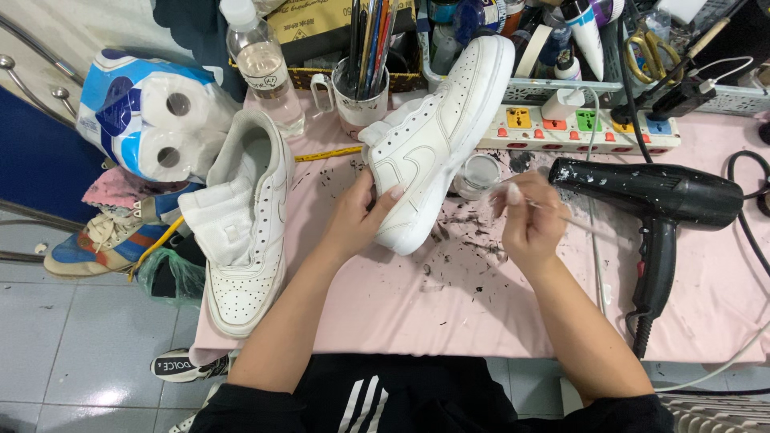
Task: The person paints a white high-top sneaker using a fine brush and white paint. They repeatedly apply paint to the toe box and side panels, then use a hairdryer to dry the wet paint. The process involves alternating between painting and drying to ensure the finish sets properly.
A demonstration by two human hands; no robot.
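Note:
My left hand (361,215) grips a white sneaker (437,136) by its heel end, holding it tilted on its side above the pink table (449,305). My right hand (528,218) holds a thin brush (553,210) with a pale tip, just right of the sneaker and close to a small glass jar (479,175). A second white sneaker (249,220) lies on the table's left edge, its tongue pulled out, apart from both hands.
A black hair dryer (658,200) lies at the right. Behind stand a power strip (577,127), a mug of brushes (362,92), a water bottle (261,60) and a toilet roll pack (152,116). Dark flecks dot the table; other shoes sit at the left.

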